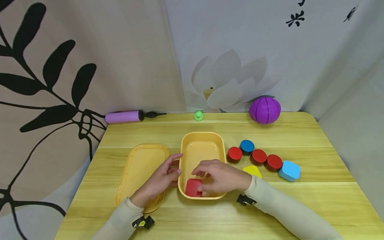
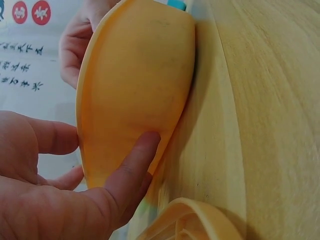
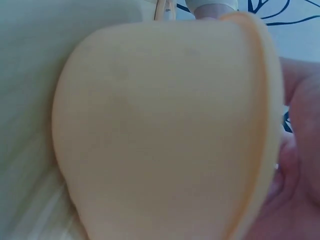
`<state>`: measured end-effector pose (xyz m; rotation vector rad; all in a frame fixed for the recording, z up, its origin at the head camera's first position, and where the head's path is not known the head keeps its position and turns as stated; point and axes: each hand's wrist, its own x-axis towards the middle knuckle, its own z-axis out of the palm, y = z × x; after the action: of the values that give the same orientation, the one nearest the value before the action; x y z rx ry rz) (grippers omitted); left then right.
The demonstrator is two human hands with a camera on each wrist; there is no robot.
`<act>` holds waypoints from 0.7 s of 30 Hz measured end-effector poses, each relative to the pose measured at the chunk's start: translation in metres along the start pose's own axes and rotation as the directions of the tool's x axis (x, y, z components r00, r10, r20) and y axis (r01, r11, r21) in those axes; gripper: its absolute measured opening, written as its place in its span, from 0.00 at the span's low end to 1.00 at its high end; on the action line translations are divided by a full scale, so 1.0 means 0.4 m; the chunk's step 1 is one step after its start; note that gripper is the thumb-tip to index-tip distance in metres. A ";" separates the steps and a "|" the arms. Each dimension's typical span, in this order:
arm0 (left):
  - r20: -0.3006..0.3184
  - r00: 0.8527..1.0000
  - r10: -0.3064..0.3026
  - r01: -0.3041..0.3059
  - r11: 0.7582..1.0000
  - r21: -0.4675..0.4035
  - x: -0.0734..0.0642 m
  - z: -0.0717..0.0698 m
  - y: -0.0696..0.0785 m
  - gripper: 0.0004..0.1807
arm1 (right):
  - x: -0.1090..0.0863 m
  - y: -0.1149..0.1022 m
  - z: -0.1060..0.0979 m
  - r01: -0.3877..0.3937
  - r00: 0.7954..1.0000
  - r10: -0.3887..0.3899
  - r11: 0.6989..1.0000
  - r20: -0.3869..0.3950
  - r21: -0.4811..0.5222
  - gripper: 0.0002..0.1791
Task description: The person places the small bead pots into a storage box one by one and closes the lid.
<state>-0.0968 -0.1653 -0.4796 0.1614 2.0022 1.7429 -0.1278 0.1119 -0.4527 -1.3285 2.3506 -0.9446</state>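
Note:
A yellow plastic box (image 1: 202,146) stands open on the table. Inside its near left corner lies a red block (image 1: 192,187) with rounded corners. My right hand (image 1: 220,175) reaches in over the near half; the thumb touches the block's right side and the other fingers bend loosely above it. The left hand (image 1: 163,175) rests against the box's left side. In the left wrist view its fingers (image 2: 142,150) lie along the outer wall (image 2: 135,75) and at the rim. The box wall (image 3: 160,125) hides much of the right hand in the right wrist view.
A yellow lid (image 1: 145,156) lies left of the box, partly under my left arm. Red cylinders (image 1: 234,154), a dark blue one (image 1: 247,146), a light blue block (image 1: 289,170) and a yellow block (image 1: 252,171) sit right. Behind are a purple pump (image 1: 123,116), green ball (image 1: 198,115) and purple ball (image 1: 265,110).

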 end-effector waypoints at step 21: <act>0.008 1.000 0.010 -0.010 1.000 -0.027 0.001 -0.002 -0.006 0.33 | -0.178 0.075 -0.130 -0.180 0.930 0.192 0.981 -0.313 0.067 0.21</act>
<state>-0.0970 -0.1663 -0.4818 0.1693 1.9744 1.7722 -0.1368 0.2035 -0.4387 -0.9746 2.6235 -1.2125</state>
